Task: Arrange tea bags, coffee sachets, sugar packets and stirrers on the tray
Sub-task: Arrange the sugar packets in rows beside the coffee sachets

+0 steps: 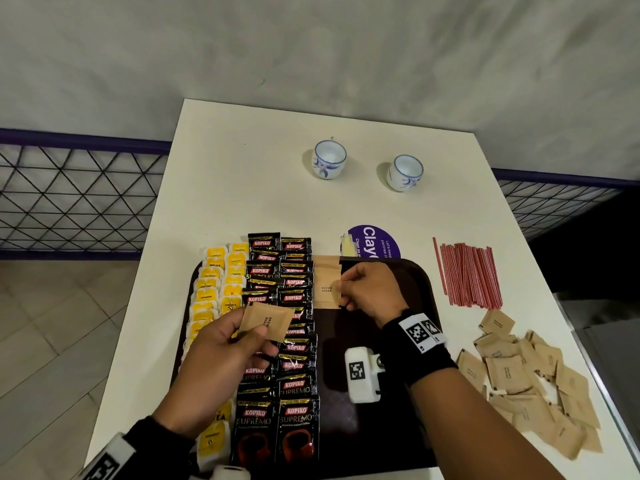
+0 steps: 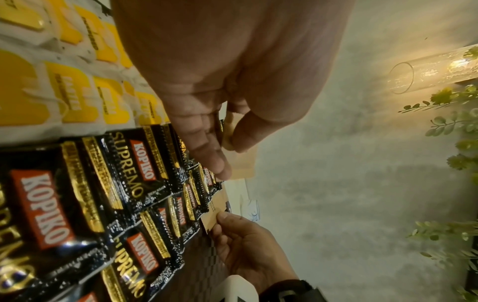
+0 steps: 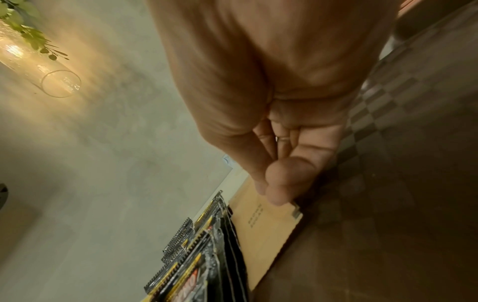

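Note:
A dark brown tray [image 1: 388, 445] lies on the white table [image 1: 277, 195]. Yellow tea bags [image 1: 211, 292] fill its left edge, with black Kopiko coffee sachets [image 1: 294, 362] in two columns beside them. My left hand [image 1: 239, 344] pinches a brown sugar packet [image 1: 266, 322] above the sachets. Right of the sachets, my right hand [image 1: 367, 292] pinches the right edge of another brown sugar packet [image 1: 326, 289] that lies on the tray, also seen in the right wrist view as the sugar packet [image 3: 261, 224]. Red stirrers [image 1: 467, 271] and a heap of sugar packets [image 1: 530, 386] lie on the table right of the tray.
Two white and blue cups [image 1: 329, 159] [image 1: 404, 172] stand at the back of the table. A purple round sticker [image 1: 375, 241] shows behind the tray. A black mesh railing [image 1: 76, 195] runs along the left side. The table's edges are close on both sides.

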Tool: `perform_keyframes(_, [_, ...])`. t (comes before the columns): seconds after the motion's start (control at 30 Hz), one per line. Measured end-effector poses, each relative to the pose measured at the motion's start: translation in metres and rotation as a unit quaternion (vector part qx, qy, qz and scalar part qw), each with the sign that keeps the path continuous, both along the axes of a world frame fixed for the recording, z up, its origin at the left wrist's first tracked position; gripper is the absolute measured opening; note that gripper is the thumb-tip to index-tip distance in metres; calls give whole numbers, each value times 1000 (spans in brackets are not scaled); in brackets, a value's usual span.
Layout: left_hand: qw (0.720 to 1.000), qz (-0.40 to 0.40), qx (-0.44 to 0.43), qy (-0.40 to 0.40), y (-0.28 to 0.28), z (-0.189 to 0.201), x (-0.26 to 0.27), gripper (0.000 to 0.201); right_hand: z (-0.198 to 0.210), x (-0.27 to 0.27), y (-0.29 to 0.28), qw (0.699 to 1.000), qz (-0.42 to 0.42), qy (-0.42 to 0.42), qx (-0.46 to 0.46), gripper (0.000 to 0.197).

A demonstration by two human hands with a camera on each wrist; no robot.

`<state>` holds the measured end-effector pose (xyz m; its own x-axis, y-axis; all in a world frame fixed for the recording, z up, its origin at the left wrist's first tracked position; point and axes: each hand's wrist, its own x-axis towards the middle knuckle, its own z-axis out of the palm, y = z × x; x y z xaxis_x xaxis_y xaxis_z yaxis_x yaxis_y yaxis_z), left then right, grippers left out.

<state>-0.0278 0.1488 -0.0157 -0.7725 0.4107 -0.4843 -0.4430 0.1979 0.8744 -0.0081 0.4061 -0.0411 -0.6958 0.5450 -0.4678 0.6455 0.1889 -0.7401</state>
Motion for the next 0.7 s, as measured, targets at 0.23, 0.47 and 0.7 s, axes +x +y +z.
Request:
perform_keyframes(0.23, [1000,2,12,13,2,3,1,19,1,3,-1,999,-17,22,31,9])
perform_keyframes(0.47, [1000,6,28,6,7,8,3,12,33,25,-23,988,54,107,-97,7])
perform_keyframes(0.7, [999,-16,25,-17,23,13,10,13,37,48,-48,960,149,129,-200,15])
